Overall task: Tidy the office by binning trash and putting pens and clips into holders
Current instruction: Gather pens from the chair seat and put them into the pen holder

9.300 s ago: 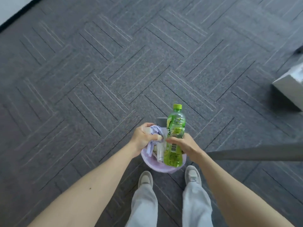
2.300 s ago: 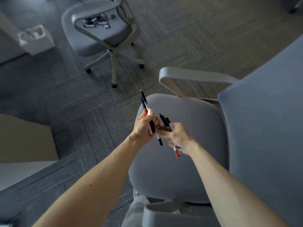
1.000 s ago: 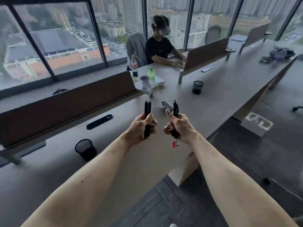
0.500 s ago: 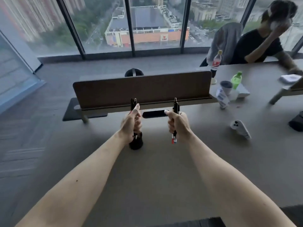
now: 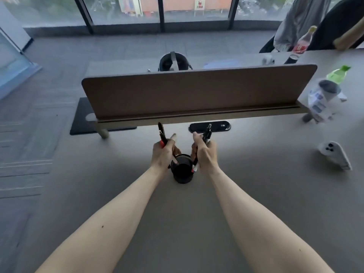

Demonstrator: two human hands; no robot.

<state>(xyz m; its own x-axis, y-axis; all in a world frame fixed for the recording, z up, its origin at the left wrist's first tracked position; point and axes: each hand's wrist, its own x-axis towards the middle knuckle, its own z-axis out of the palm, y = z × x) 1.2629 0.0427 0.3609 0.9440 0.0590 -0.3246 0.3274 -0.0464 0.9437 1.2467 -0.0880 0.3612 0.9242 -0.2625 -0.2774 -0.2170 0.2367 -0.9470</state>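
Note:
A black mesh pen holder point(image 5: 182, 173) stands on the grey desk point(image 5: 177, 223) right between my hands. My left hand point(image 5: 163, 154) grips a bunch of black and red pens point(image 5: 162, 133), held upright at the holder's left rim. My right hand point(image 5: 204, 152) grips another bunch of black pens point(image 5: 207, 133) at the holder's right rim, their red and white lower ends reaching down beside the rim. Whether any pen tip is inside the holder is hidden by my fingers.
A brown desk divider point(image 5: 197, 91) runs across behind the holder, with a black cable slot point(image 5: 209, 126) under it. A white controller point(image 5: 334, 154) lies at the right. A paper cup point(image 5: 321, 99), green bottle point(image 5: 337, 73) and cola bottle point(image 5: 301, 44) stand far right. A person sits beyond.
I have come closer to the desk and lowered both hands. The pen holder, earlier behind my left hand, now sits between both hands with the pens at its rim.

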